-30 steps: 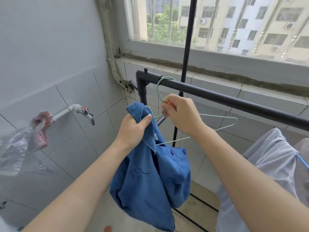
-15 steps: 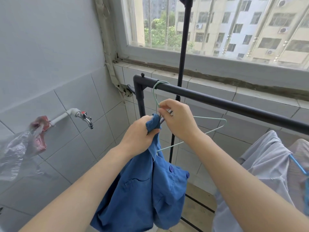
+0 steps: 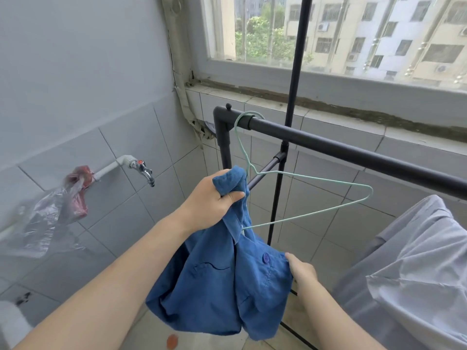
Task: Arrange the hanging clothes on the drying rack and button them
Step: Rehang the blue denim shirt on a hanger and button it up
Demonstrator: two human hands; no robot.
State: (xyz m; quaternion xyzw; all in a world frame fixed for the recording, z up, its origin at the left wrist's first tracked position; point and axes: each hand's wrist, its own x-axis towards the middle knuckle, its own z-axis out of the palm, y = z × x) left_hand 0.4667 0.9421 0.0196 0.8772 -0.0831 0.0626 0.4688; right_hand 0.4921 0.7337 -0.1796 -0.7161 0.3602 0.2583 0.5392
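The left hand has its grip pressed tight around the bunched collar of the blue shirt, holding it up beside the hanger's neck. The right hand pinches the shirt's front edge lower down, just beside a button. The hanger hooks over the rack bar above the left hand, its long axis running out to the right with that shoulder bare, so the right hand looks nearer for drawing cloth over it.
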